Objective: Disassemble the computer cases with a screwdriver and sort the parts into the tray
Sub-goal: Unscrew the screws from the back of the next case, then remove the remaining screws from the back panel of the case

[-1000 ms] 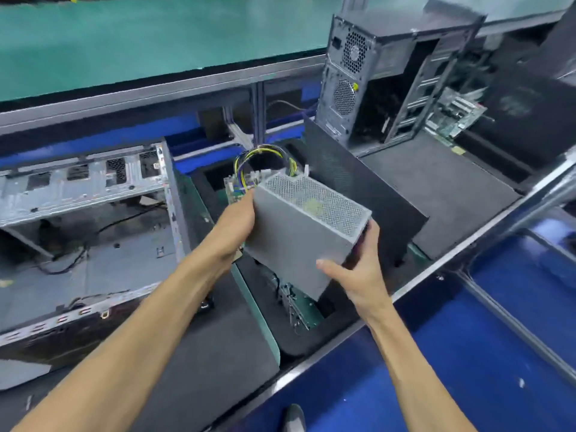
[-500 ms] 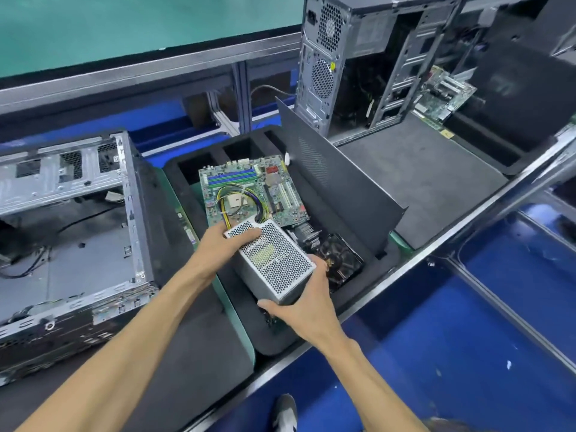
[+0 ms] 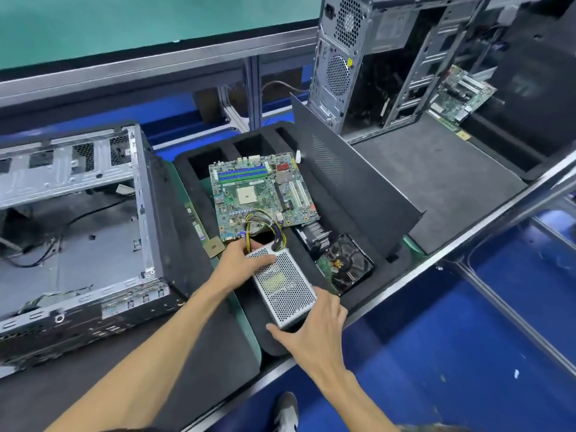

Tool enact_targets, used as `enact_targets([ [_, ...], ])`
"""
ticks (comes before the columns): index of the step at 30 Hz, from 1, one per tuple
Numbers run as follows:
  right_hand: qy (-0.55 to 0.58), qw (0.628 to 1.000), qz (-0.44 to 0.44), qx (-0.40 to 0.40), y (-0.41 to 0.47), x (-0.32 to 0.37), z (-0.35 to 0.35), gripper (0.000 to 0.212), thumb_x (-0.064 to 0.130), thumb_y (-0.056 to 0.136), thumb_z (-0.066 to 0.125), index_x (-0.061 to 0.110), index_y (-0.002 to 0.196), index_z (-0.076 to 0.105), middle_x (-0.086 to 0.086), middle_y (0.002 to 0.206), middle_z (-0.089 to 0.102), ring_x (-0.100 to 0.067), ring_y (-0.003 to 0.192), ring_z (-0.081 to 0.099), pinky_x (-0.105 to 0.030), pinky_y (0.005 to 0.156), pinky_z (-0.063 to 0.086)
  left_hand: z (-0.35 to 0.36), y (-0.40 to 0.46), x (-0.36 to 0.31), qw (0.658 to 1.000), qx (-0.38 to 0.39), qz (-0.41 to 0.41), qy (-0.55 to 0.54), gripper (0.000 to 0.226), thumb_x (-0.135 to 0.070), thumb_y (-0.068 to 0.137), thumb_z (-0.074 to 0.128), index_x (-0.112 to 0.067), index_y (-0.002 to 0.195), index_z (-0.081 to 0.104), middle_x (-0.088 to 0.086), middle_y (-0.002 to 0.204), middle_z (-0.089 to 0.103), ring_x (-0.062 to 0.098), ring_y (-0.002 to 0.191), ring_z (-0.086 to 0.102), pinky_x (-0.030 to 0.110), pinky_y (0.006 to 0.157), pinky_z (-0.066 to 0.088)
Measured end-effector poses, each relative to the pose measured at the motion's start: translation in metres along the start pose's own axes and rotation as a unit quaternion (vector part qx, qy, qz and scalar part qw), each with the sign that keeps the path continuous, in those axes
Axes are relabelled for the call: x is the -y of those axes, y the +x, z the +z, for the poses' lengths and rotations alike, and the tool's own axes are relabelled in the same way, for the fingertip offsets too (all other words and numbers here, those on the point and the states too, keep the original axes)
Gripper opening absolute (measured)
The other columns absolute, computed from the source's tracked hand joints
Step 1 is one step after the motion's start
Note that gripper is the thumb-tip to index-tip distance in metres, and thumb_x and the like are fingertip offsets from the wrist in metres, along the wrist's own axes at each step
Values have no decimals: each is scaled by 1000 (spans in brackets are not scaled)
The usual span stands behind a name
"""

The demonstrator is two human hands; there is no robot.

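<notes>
1. The power supply unit, a silver box with a perforated mesh top, sits in a near slot of the black foam tray, its long side running from upper left to lower right.
2. The left hand grips the far left end of the unit, with the fingers curled over the top edge onto the mesh.
3. The right hand holds the near right corner, the thumb stretched along the lower edge and the fingers spread over the corner.
4. A bundle of yellow, black and purple wires loops up from the far end of the unit, arching over the near edge of the green motherboard, which lies flat in the tray just beyond.
5. Just right of the unit, a black hard drive rests in its own slot, with a finned heatsink beside it.
6. A dark side panel stands tilted along the right side of the tray.
7. To the left, an opened computer case lies on its side, its interior stripped, with loose cables inside.
8. A small square chip lies between this case and the tray, near the left hand.
9. Further back on the right, a second tower case stands upright with its side open.
</notes>
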State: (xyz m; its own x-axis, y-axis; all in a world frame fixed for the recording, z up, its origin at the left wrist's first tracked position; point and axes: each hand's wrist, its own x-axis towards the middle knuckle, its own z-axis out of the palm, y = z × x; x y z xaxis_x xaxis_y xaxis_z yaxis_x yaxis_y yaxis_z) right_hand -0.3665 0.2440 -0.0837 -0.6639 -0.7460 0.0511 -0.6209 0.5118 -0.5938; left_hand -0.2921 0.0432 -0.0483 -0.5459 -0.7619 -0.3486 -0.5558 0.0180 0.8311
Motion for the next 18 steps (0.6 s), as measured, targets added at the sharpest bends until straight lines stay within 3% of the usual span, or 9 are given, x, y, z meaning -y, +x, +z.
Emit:
enact_targets([
  [5, -109, 994, -1, 27, 1, -13, -5, 106, 92, 55, 58, 14, 126, 48, 2, 123, 49, -21, 113, 44, -40, 97, 39, 6, -2, -5, 997, 4, 8, 72, 41, -44, 80, 80, -17, 102, 57, -4, 97, 60, 17, 90, 57, 31, 67, 41],
  [7, -136, 990, -9, 30, 6, -15, -10, 112, 96, 56, 52, 12, 130, 50, -1, 127, 49, -24, 116, 44, -42, 100, 38, 4, -2, -4, 996, 7, 7, 84, 48, -45, 82, 78, -17, 112, 54, -3, 105, 57, 20, 100, 57, 32, 74, 42],
  [9, -131, 991, -14, 33, 13, -10, -17, 122, 98, 58, 46, 11, 143, 43, -3, 137, 43, -25, 126, 39, -44, 106, 32, -4, -5, -1, 997, 1, 10, 73, 64, -44, 83, 77, -13, 130, 46, 3, 127, 57, 25, 120, 54, 33, 91, 44],
  [11, -82, 996, -26, 24, 22, 2, -25, 122, 92, 64, 44, 12, 154, 29, -4, 147, 36, -24, 135, 31, -45, 111, 25, -16, -12, 0, 999, -15, 18, 43, 82, -42, 85, 75, -15, 148, 29, 7, 151, 43, 24, 139, 42, 29, 103, 36],
  [14, 31, 996, -84, 8, 41, 42, -36, 105, 77, 77, 44, 14, 158, 24, -4, 156, 29, -19, 143, 23, -44, 117, 17, -38, -31, -10, 998, -31, 48, 41, 94, -36, 91, 70, -19, 159, 8, 1, 165, 20, 16, 149, 24, 26, 115, 23],
  [16, 113, 984, -138, 0, 51, 83, -37, 90, 66, 85, 47, 13, 155, 31, -2, 156, 30, -17, 145, 25, -45, 120, 21, -55, -48, -20, 996, -33, 72, 47, 89, -30, 94, 66, -19, 159, 7, 0, 165, 19, 14, 149, 23, 24, 118, 21],
  [18, 183, 963, -196, 1, 53, 128, -34, 74, 54, 91, 49, 13, 151, 39, 0, 153, 34, -17, 144, 29, -46, 119, 26, -72, -74, -32, 995, -18, 91, 36, 71, -21, 97, 61, -21, 157, 22, 0, 157, 35, 11, 139, 39, 13, 105, 29],
])
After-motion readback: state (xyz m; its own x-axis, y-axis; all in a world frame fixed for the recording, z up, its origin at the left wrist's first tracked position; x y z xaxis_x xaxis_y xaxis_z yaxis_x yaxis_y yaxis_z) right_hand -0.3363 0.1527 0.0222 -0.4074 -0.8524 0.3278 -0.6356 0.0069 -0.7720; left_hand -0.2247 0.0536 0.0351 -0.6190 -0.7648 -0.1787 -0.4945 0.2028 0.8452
